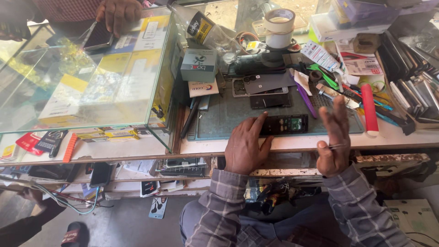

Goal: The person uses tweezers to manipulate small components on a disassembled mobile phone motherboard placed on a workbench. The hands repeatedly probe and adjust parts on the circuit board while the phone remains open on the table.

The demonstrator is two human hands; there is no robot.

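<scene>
Left hand (244, 147) flat on the front edge of the workbench (292, 142), fingers spread and together pinning the left end of an opened phone (284, 124), a dark slab with a green patch, lying at 6 o'clock on the grey-green mat (228, 116). Right hand (333, 139) raised just to 3 o'clock of the phone, palm turned inward, thumb and forefinger pinched on thin metal tweezers (337, 146), remaining fingers straight and apart.

At 12 o'clock of the mat, a small grey-green cardboard box (198, 65) with a tool drawing on top; beneath it a white card with an orange mark. At 1 o'clock, a tape roll (279, 20) stacked on a white cylinder. At 2 o'clock, a white leaflet with red print (363, 64). At 3 o'clock, a red cylinder (369, 110). At 10 o'clock, a glass case (91, 77) holding yellow-and-white flat packages.

Another person's hand (120, 13) on a phone atop the glass, cut off by the top edge. Tweezer tips hard to make out. Clutter at 2 o'clock too tangled to sort.
</scene>
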